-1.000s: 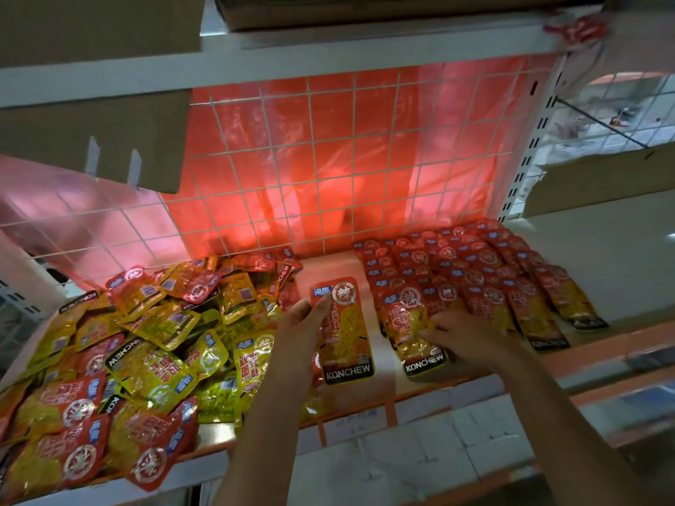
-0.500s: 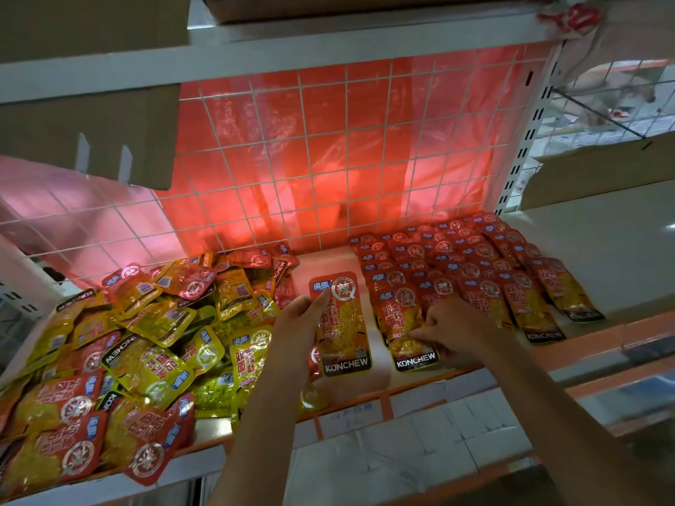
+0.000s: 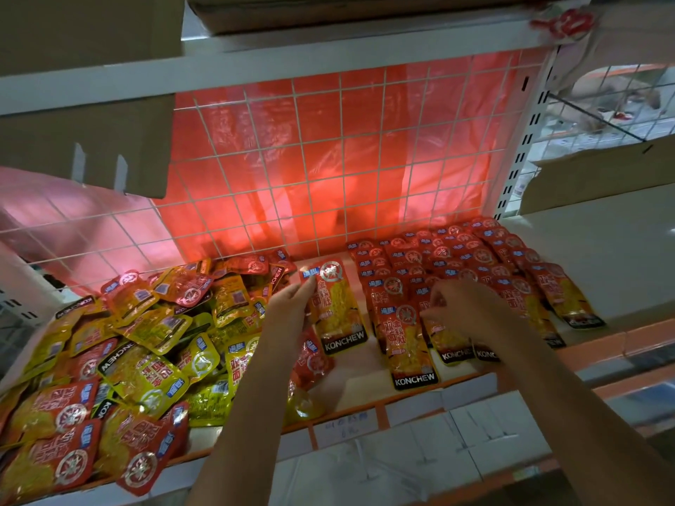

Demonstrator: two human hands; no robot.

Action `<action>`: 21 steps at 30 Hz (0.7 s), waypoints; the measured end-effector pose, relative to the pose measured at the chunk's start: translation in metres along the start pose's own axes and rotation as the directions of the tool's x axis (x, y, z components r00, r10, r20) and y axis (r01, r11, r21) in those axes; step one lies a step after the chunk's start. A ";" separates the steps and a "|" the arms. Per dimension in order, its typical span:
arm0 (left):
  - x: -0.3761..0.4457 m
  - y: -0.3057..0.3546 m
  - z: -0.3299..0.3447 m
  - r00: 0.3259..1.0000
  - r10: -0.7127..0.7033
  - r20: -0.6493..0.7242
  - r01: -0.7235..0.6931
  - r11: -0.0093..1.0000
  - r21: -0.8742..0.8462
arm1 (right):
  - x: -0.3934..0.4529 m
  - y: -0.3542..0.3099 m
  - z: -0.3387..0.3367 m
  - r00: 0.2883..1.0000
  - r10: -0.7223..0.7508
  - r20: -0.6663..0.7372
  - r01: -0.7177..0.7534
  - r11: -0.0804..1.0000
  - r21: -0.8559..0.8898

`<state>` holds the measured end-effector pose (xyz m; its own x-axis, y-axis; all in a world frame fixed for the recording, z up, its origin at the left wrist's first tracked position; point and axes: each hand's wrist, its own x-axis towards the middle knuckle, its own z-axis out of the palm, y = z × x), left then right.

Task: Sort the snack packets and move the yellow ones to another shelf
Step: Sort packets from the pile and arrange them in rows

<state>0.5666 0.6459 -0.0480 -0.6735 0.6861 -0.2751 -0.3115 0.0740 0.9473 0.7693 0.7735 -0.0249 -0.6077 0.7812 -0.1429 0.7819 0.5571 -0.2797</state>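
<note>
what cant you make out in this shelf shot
- Head view: packets under the left forearm, hidden by it.
- Right hand: its fingertips' grip on the red KONCHEW snack packets is blurred.
- Handwritten white paper shelf label: too small.
- Mixed yellow and red packet pile: cut off at left edge.

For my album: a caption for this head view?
Left hand holds a red packet; right hand touches the neat red rows.
</note>
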 end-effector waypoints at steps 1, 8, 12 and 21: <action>0.007 0.004 0.001 1.000 0.001 -0.008 -0.001 1.000 -0.005 | 0.004 0.001 -0.005 1.000 -0.011 -0.025 0.011 1.000 -0.010; 0.058 0.023 0.008 0.998 -0.054 -0.011 0.055 0.995 0.086 | 0.063 -0.002 -0.023 0.994 -0.097 -0.056 0.092 0.991 -0.093; 0.081 0.022 0.015 0.990 -0.140 -0.007 0.138 0.969 0.203 | 0.093 -0.004 -0.021 0.978 -0.175 -0.110 0.167 0.983 -0.079; 0.132 0.012 0.030 0.988 -0.149 -0.026 0.147 0.899 0.412 | 0.138 -0.018 -0.020 0.954 -0.300 -0.025 0.290 0.938 -0.191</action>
<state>0.4942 0.7583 -0.0682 -0.6366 0.6484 -0.4175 -0.1025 0.4655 0.8791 0.6742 0.8762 -0.0208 -0.8107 0.5848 -0.0281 0.5834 0.8029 -0.1227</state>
